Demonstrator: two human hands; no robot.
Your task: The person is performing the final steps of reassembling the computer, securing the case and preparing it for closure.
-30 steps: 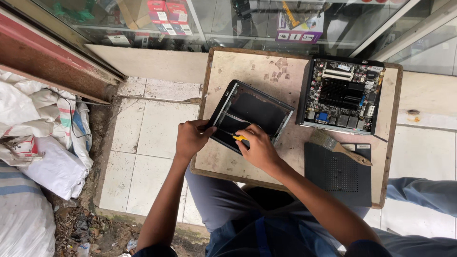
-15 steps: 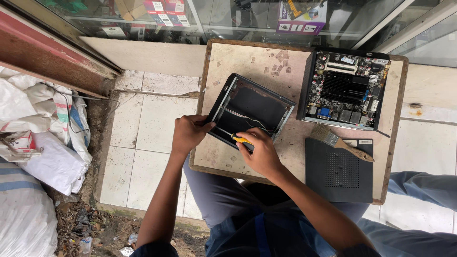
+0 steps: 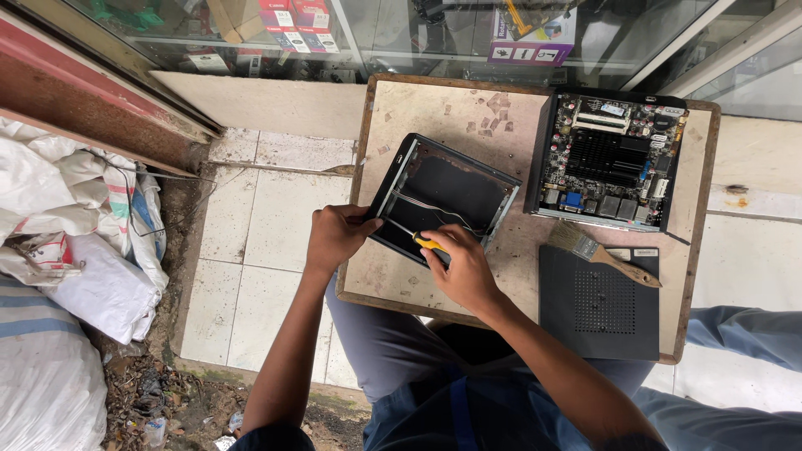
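The open black computer case is lying tilted on the wooden surface, barely shifted from a moment ago. The left hand is steadying its near edge, while the right hand, fingers closed around a yellow-handled screwdriver, is working inside.

Small changes only. Left hand has slid along the near-left corner of the open black case: a second ago its fingers pointed in toward the case edge, now they wrap the corner with the thumb hooked over the rim. Right hand has shifted slightly, and more of the yellow-handled screwdriver shows now: the thin shaft is visible running left into the case, where before only a yellow spot showed at the fingers. The case looks turned slightly, though that may be the head camera, which has drifted so the table sits further right and lower in view.
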